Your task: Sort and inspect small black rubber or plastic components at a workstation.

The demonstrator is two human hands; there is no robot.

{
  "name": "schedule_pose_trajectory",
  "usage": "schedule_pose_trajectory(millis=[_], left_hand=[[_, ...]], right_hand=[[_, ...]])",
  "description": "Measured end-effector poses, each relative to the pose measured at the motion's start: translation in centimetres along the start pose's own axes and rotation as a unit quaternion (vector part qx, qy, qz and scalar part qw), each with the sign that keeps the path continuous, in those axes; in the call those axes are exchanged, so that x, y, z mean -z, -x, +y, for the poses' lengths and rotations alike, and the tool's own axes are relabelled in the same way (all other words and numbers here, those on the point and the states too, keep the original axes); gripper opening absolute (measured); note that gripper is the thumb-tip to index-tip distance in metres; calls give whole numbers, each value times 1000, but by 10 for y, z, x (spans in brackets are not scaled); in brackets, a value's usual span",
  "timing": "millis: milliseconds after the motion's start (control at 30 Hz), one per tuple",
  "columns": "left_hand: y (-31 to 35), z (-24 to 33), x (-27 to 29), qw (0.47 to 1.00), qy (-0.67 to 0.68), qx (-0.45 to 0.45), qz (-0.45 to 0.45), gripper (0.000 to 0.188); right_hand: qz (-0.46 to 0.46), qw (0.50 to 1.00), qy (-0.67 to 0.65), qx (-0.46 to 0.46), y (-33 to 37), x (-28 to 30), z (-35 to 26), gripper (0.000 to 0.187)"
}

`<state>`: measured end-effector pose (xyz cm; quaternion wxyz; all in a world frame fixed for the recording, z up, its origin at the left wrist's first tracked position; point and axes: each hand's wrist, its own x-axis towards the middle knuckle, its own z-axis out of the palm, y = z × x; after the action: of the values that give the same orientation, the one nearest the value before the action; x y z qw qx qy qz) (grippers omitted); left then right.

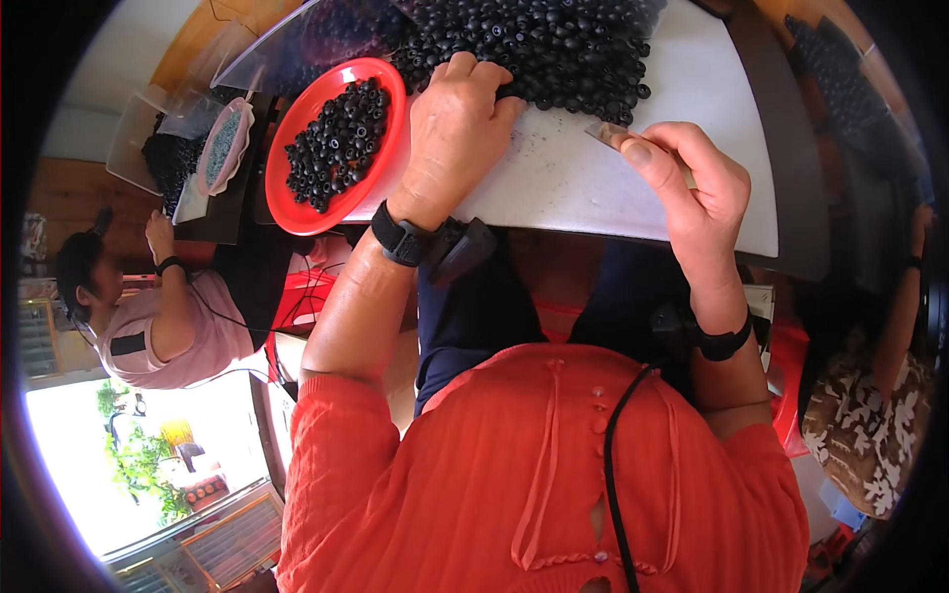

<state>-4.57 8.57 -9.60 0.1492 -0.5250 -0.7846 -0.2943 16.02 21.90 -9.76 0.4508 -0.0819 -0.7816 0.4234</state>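
Left hand is bent down at the near edge of the heap of black beads, fingers curled, some tips hidden from where I stand; can't tell whether it grips any; right hand pinches a small flat grey piece between thumb and finger, just off the heap's near edge; heap sits on the far part of a white board; red plate with more of the same beads is just left of the left hand; dark bands on both wrists; co-worker in pink top off to the left, one arm raised.
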Motion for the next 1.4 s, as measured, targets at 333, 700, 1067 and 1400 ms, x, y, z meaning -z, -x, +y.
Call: schedule_pose_trajectory(millis=[333,700,1067,1400], left_hand=[[-4,-4,1,993,-42,-115,1,18],[13,11,18,980,38,-182,-64,24],[43,30,20,982,171,81,7,13],[34,33,-4,999,-13,-5,50,10]], right_hand=[[3,1000,-2,7,2,-3,4,18],[5,1000,4,8,2,-3,3,18],[6,1000,4,28,4,-2,6,18],[4,1000,2,27,4,-5,9,20]])
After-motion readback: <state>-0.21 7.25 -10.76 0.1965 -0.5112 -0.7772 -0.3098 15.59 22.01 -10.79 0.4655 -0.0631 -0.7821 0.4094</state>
